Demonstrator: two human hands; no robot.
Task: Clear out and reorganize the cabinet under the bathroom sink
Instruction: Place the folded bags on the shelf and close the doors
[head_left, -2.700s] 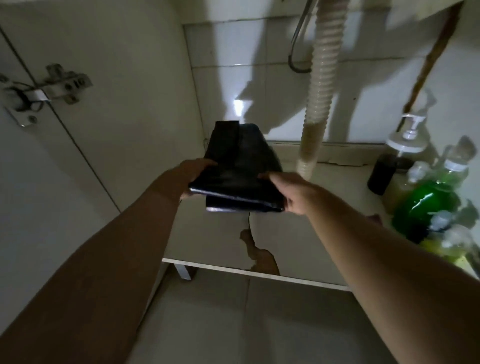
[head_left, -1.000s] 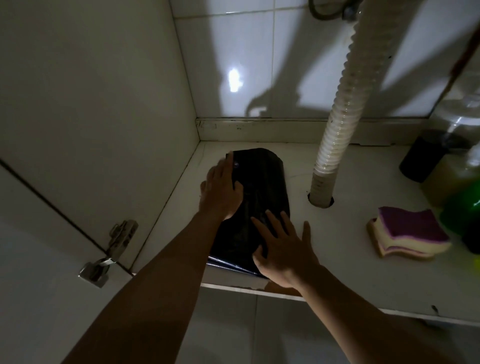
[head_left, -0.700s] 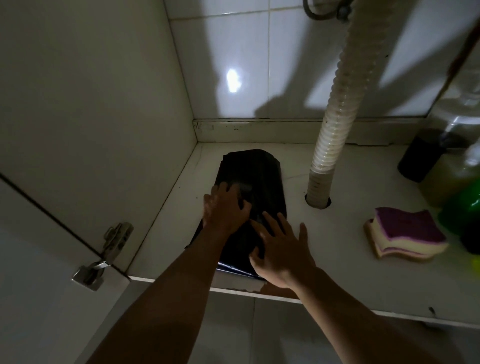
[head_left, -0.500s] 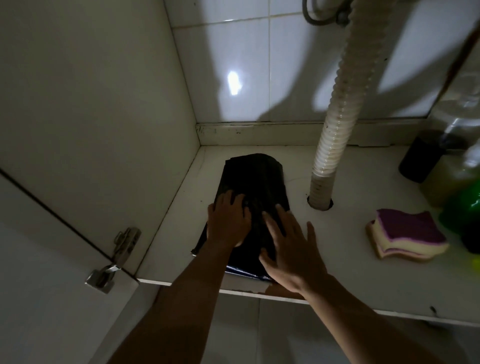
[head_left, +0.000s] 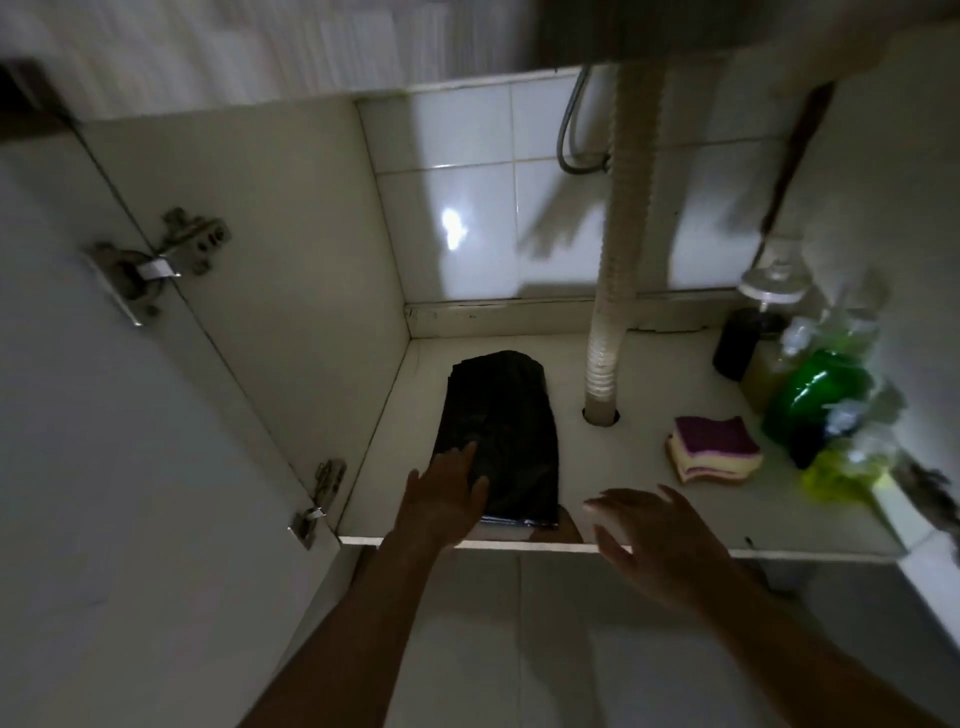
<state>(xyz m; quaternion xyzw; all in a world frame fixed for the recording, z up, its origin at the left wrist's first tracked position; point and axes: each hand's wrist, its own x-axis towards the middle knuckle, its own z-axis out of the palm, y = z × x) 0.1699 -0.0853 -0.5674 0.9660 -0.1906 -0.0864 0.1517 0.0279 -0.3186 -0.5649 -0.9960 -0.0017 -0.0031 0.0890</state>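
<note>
We judge the restocking well along: the black folded bundle (head_left: 498, 415) lies flat on the cabinet floor (head_left: 670, 374), its near corner under the straight fingers of our left hand (head_left: 447, 499). Our right hand (head_left: 644, 535), spread and holding nothing, hovers just right of it. Beyond that hand sit a sponge (head_left: 711, 449) and bottles (head_left: 815, 395). What waits outside, we cannot tell.

Your flat left hand (head_left: 445, 500) overlaps the near end of the folded black plastic bag (head_left: 501, 415) on the white cabinet floor (head_left: 631, 470). Your right hand (head_left: 647, 543) hovers alongside, fingers spread.
</note>
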